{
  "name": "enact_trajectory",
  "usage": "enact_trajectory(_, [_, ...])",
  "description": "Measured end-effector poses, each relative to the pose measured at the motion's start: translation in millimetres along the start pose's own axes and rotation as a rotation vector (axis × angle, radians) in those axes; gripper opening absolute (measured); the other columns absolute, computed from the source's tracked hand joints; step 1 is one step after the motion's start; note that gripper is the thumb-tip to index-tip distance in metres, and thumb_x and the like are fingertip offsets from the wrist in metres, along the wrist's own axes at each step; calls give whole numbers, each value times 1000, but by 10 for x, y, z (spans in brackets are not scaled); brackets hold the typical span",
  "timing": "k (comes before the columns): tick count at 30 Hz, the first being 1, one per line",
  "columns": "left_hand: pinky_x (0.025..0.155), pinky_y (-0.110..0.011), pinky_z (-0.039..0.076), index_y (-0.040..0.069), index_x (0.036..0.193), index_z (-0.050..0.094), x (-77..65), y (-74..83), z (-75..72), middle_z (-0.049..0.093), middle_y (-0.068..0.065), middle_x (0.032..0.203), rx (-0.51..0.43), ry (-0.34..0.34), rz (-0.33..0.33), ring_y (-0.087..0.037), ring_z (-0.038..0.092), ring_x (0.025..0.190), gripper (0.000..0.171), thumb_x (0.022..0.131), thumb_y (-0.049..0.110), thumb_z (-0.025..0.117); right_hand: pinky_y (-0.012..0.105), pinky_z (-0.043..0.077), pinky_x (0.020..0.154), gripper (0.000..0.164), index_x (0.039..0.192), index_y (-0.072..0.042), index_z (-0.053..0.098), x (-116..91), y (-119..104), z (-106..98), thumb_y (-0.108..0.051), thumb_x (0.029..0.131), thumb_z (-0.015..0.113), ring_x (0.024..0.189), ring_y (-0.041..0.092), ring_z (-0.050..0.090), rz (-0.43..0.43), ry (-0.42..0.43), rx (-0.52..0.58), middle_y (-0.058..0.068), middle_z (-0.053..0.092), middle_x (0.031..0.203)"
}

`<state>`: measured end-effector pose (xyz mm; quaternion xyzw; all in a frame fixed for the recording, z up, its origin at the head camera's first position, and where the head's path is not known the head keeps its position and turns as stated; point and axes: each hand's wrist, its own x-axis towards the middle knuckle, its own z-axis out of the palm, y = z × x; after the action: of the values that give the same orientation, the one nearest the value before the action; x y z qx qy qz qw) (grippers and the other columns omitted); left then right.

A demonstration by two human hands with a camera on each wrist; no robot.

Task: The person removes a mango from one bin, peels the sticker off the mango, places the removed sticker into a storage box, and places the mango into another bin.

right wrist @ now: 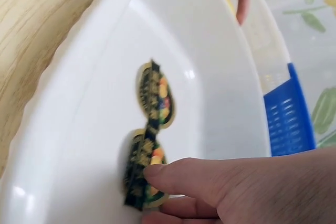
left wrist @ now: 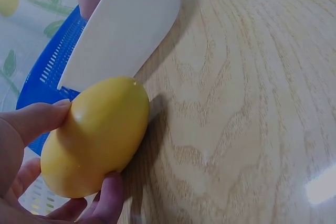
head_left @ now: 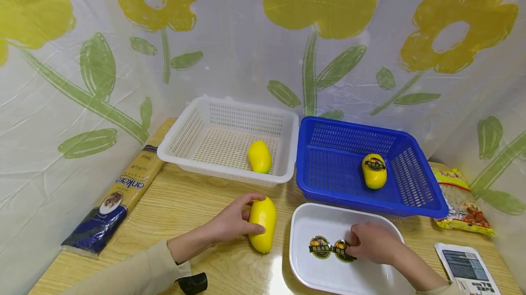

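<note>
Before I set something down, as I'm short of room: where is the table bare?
Bare wood lies between the ankara packet, the white basket and the left hand. The right side is crowded with the white tray, blue basket and yellow packet.

bright glare spots the tabletop (head_left: 197, 197), while the right wrist view's stickers (right wrist: 153, 98) seem slightly blurred.

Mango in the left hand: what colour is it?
The mango is bright yellow on its visible side, clearest in the head view.
</note>
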<state>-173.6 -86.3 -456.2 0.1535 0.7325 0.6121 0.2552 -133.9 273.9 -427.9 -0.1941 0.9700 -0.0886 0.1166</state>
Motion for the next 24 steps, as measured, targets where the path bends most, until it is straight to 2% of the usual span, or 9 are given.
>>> enact_trajectory(6, [76,-34,57,5,143,42,-25,-23,5,45,-21,136,42,23,34,-29,62,104,69,84,9,77,23,37,51,27,70,-23,56,-4,-89,-167,-36,77,79,56,-1,39,-84,3,8,-19,46,62])
enact_trajectory(9, [76,-33,57,6,144,42,-47,-38,-6,45,-21,137,54,31,43,-29,62,105,69,84,11,77,23,39,52,23,74,-23,58,9,-181,-292,-36,81,77,57,-2,42,-120,-24,70,-19,49,64])
enact_trajectory(16, [79,-34,56,6,145,40,-63,-77,-28,43,-20,140,-5,-7,39,-29,61,107,68,87,12,74,23,45,57,17,84,-22,62,65,-474,-598,-36,90,70,61,-2,50,-186,-83,259,-19,56,69])
enact_trajectory(20, [80,-34,56,5,144,41,-70,-97,-31,43,-21,139,-18,-17,43,-29,62,107,65,88,14,73,23,48,61,15,89,-20,63,130,-658,-702,-35,94,65,67,-1,55,-222,-33,321,-18,59,74])
enact_trajectory(24, [80,-35,56,7,144,43,-82,-99,-32,41,-20,140,0,2,37,-29,61,107,64,88,17,74,24,51,66,15,94,-20,63,201,-833,-702,-34,96,63,74,0,58,-220,50,365,-16,60,80])
